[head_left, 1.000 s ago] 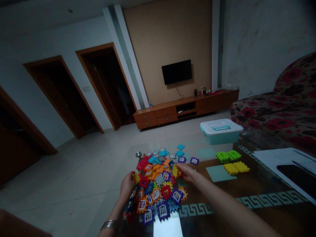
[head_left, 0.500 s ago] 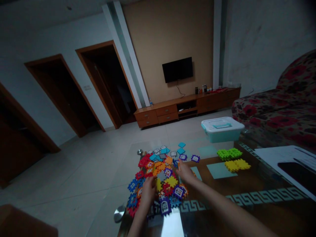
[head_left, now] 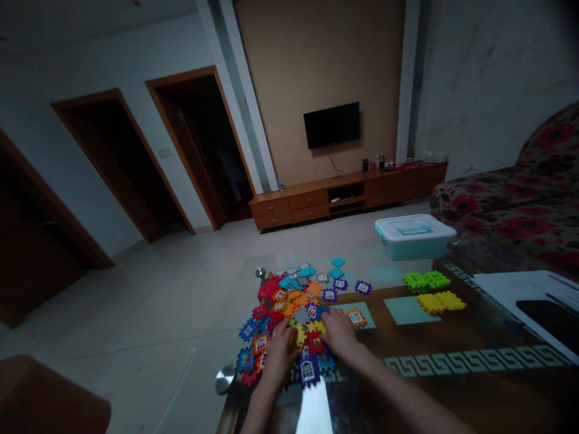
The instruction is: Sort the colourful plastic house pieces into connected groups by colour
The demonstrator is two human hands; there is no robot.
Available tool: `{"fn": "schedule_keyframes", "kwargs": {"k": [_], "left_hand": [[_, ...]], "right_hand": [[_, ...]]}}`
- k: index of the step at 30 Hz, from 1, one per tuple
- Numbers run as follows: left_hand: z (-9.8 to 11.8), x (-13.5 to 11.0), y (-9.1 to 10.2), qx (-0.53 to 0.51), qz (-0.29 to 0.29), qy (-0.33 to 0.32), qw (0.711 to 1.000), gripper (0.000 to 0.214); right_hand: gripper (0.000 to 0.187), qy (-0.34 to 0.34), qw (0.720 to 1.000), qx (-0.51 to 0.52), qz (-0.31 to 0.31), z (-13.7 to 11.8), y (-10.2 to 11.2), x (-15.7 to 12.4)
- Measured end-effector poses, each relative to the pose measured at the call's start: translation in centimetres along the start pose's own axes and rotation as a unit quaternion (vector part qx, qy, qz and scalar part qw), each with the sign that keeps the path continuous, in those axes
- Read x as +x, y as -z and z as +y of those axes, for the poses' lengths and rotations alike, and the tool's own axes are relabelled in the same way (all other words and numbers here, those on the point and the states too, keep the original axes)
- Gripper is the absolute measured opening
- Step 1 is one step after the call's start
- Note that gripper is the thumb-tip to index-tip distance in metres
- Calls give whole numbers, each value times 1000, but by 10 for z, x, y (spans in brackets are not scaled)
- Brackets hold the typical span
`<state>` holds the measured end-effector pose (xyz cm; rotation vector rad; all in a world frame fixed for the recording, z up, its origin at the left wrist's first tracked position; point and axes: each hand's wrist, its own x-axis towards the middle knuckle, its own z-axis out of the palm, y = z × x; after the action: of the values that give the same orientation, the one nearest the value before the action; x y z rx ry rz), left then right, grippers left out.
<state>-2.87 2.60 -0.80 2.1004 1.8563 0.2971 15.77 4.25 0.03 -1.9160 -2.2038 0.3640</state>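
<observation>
Interlocking plastic puzzle tiles in several colours lie heaped on the glass table. My left hand (head_left: 281,345) rests on the left side of the heap, thumb and fingers apart, beside a yellow tile (head_left: 299,335). On the right of the heap is my right hand (head_left: 339,333), its fingers and thumb also apart, close to a red tile (head_left: 315,342) and another yellow tile (head_left: 315,327). Its palm hides the tiles beneath. A purple window tile (head_left: 308,369) lies in front, between my wrists. An orange window tile (head_left: 356,317) sits right of my right hand.
Green tiles (head_left: 426,281) and yellow tiles (head_left: 441,302) are stacked on the right. Behind them stands a lidded turquoise box (head_left: 415,241). Papers (head_left: 511,286) and a black flat object (head_left: 547,325) lie at the far right. Loose purple tiles (head_left: 363,287) lie beyond the heap.
My right hand has come back toward me from the far side of the heap, leaving a purple window tile in view there. The orange window tile now shows fully. My left hand stays over the heap.
</observation>
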Motion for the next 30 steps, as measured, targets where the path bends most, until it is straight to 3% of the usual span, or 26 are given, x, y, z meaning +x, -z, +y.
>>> {"fn": "schedule_keyframes", "kwargs": {"k": [4, 13, 17, 20, 22, 25, 30], "left_hand": [[9, 1, 1, 6, -6, 10, 1000, 44], [29, -2, 2, 66, 8, 29, 997, 45], [27, -1, 1, 59, 40, 15, 997, 46], [18, 7, -7, 34, 83, -30, 996, 44], [11, 14, -16, 15, 123, -70, 990, 40], [2, 26, -29, -7, 185, -141, 973, 35], [-7, 44, -40, -31, 261, -248, 932, 36]], "right_hand": [[38, -45, 999, -12, -4, 1, -3, 1], [39, -36, 999, 27, 6, -1, -12, 6], [52, -35, 995, 89, 9, -1, -12, 11], [59, 0, 989, 140, 37, 15, -7, 10], [59, 56, 983, 164, 66, 40, 1, 3], [56, 110, 974, 158, 119, 103, 20, -16], [54, 61, 986, 76, 137, 244, 63, -54]]}}
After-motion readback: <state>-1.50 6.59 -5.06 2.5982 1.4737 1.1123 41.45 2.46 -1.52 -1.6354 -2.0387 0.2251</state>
